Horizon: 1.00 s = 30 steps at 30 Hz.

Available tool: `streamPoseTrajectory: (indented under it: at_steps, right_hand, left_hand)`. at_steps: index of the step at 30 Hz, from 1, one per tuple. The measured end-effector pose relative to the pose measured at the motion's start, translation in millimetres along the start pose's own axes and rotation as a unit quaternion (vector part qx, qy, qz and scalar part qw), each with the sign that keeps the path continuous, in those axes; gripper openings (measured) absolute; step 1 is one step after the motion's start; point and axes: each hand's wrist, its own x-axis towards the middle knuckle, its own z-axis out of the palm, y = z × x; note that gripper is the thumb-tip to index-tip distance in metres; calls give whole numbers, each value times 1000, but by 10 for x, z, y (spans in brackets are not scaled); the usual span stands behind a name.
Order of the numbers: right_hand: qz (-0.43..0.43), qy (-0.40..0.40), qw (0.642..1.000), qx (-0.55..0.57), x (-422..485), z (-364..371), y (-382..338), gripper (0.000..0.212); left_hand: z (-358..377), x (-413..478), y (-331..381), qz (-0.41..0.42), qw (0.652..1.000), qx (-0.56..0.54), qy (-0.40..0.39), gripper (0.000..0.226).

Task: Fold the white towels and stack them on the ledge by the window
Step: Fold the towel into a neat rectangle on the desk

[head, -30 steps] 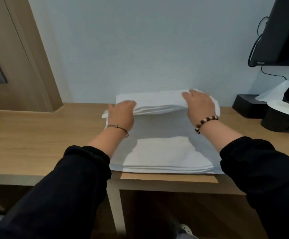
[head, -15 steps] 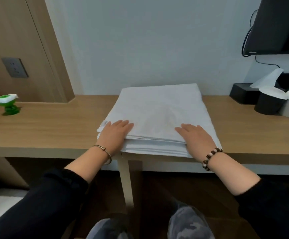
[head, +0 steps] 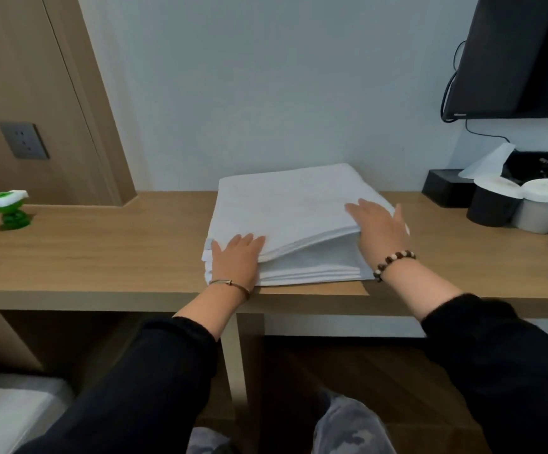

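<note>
Left hand [head: 236, 257] presses flat on the towels [head: 285, 204]; right hand [head: 380, 231], fingers spread, touches their lifted right edge.

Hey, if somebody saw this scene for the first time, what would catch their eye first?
The stack of folded white towels in the middle of the wooden desk draws the eye first. The left hand lies flat on its near left corner and the right hand on its right edge, where the upper layers gape. A small green object stands out at the desk's far left.
</note>
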Motion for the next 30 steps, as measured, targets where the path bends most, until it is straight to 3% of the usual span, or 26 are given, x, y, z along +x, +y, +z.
streamPoseTrajectory:
  at_steps: [2,5,8,12,19,21,23,24,26,30]
  right_hand:
    - [-33,-36,999,-9,-195,106,69,70]
    - [-31,-177,983,28,-378,225,133,80]
    - [-21,-168,984,49,-327,267,146,81]
    - [-17,-174,984,42,-317,279,151,80]
    - [-27,-179,979,97,-277,146,191,73]
    - [-21,-131,980,146,-207,-2,260,65]
    - [-31,-49,992,116,-179,-71,319,65]
    - [-48,-49,995,74,-205,-71,328,67]
    - [-65,-125,990,29,-341,45,349,70]
    - [-46,-158,984,72,-399,174,410,78]
  left_hand:
    - [51,-22,-21,5,1000,9,-10,65]
    - [0,-5,-22,15,999,12,-37,65]
    - [-139,4,8,21,1000,3,-22,64]
    - [-308,-3,59,49,997,17,61,60]
    - [-60,-272,-20,86,992,85,-27,63]
    - [-60,-251,-22,89,992,85,-32,61]
    - [-54,-240,-14,87,992,88,-36,61]
    - [-56,-238,-16,85,992,87,-38,61]
    - [-75,-254,-25,93,990,92,-46,62]
    - [-211,-231,-35,126,987,104,-2,60]
